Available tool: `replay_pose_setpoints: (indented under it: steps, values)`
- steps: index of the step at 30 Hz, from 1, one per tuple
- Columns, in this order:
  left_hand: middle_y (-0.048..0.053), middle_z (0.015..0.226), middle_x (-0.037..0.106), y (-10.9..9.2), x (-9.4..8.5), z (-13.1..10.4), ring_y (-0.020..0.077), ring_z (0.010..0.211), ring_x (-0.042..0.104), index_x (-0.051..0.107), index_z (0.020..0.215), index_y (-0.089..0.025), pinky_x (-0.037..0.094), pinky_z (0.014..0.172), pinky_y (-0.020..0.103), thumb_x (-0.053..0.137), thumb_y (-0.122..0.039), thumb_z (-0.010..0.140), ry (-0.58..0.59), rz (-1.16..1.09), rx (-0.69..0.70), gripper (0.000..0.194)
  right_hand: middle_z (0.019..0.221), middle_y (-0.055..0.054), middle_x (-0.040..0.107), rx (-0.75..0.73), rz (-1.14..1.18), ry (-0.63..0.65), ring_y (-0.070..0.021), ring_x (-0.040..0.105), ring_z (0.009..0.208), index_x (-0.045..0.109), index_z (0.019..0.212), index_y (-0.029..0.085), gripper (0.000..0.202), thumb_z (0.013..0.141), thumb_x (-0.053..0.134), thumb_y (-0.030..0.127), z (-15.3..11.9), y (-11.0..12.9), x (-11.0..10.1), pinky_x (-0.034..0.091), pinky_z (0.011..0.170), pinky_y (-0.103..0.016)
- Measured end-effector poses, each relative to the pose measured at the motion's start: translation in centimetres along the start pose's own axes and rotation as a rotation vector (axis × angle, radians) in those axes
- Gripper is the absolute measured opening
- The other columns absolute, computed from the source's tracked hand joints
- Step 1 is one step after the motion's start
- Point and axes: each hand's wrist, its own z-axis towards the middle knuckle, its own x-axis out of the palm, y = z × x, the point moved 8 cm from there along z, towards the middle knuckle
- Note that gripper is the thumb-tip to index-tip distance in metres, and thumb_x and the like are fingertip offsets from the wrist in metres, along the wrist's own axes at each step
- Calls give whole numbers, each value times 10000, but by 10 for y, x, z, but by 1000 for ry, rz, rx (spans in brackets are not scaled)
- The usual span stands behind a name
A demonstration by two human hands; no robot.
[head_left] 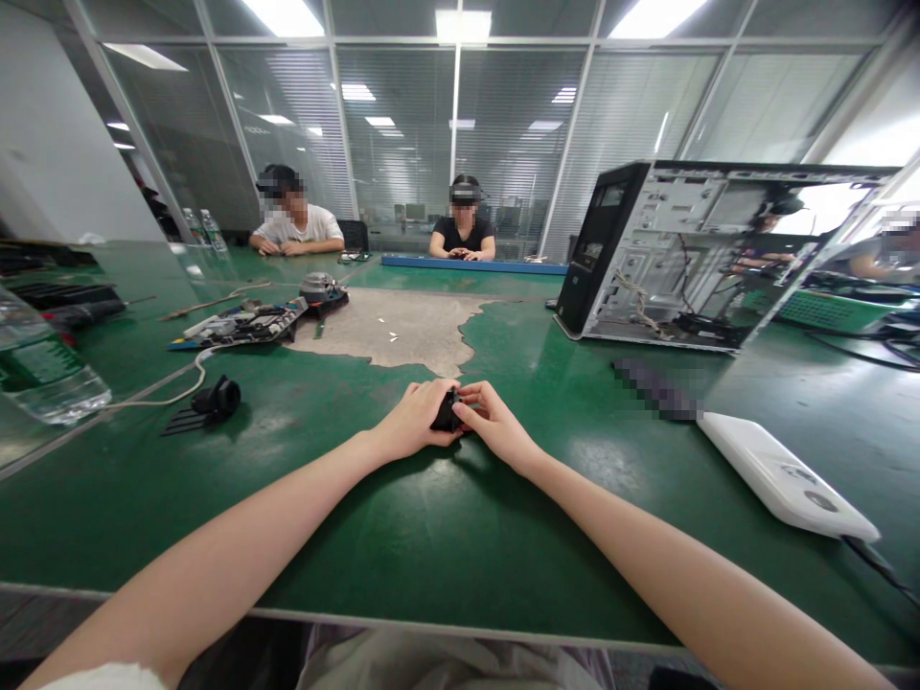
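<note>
Between both hands, just above the green table, is a small black object; its kind is not clear, and fingers cover much of it. My left hand wraps round it from the left side. From the right, the thumb and fingers of my right hand close on its edge. To the left on the table lies a black part with a round end and long prongs. Beyond the hands, a worn beige patch in the green surface bears a few small white bits.
An open computer case stands at the right, near a white power bank with a cable. A circuit board with a cooler lies left of centre. At far left leans a water bottle. Other people sit across the table.
</note>
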Motion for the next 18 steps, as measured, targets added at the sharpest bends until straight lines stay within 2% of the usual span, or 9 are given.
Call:
replay_pose_setpoints:
  steps: [4,11,14,18]
  values:
    - [68,1068,501,2,1,1,233,977,463,339,1122,-206,311,830,368,585,-347,658,7,-1,-15,544,862,-15,505,14,-9,13,-103,516,703,460,910,195,260,721,534,359,1,-2,0,476,631,-275]
    - [61,1054,507,3,2,1,225,941,474,353,1095,-201,318,813,360,585,-343,648,4,13,-18,523,881,-1,499,-91,19,71,-112,525,776,436,881,215,224,714,557,304,-3,7,4,476,681,-276]
    - [62,1051,508,3,2,1,227,952,471,350,1092,-201,316,818,364,586,-347,648,-3,9,-22,523,901,-6,501,-76,24,52,-100,524,724,439,879,219,193,744,513,335,-3,5,4,479,645,-267]
    - [63,1047,509,3,1,1,229,959,471,353,1092,-205,315,821,368,588,-349,647,-1,2,-27,523,888,-9,504,-31,25,23,-96,529,692,438,912,213,256,721,539,351,-1,1,2,480,635,-274]
